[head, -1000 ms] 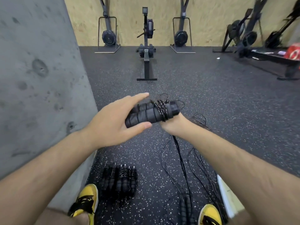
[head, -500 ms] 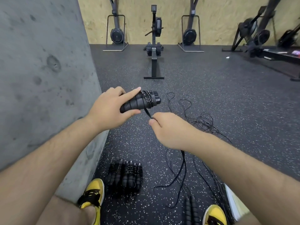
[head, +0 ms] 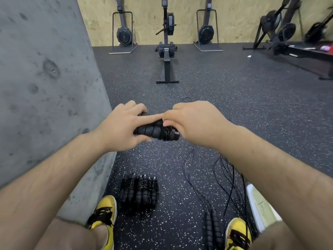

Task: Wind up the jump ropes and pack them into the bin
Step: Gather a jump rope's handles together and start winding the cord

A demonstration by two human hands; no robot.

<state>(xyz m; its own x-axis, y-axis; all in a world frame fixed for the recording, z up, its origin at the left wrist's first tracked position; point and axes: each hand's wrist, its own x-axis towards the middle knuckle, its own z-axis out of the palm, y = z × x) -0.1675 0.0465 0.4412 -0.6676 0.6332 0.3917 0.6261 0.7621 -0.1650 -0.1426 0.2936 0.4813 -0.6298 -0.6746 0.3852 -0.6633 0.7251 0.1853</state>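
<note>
My left hand (head: 122,127) grips a pair of black ribbed jump rope handles (head: 153,131) held side by side, with thin black cord coiled round their right end. My right hand (head: 194,120) pinches that cord at the handles' right end. The loose cord (head: 189,168) hangs down from there to the floor. Several wound-up jump ropes (head: 139,191) lie in a row on the floor by my left shoe. More unwound handles (head: 211,230) and tangled cords (head: 230,177) lie near my right shoe. The corner of a white bin (head: 252,193) shows at the lower right.
A grey concrete wall (head: 45,87) runs along the left. Rowing machines (head: 167,33) stand against the far plywood wall, and more gym equipment (head: 288,33) is at the far right. My yellow shoes (head: 105,212) are on the speckled black rubber floor (head: 252,105).
My right hand has come up from below the handles to their right end, carrying the cord round them. The left hand has lowered the handles slightly and tilted them.
</note>
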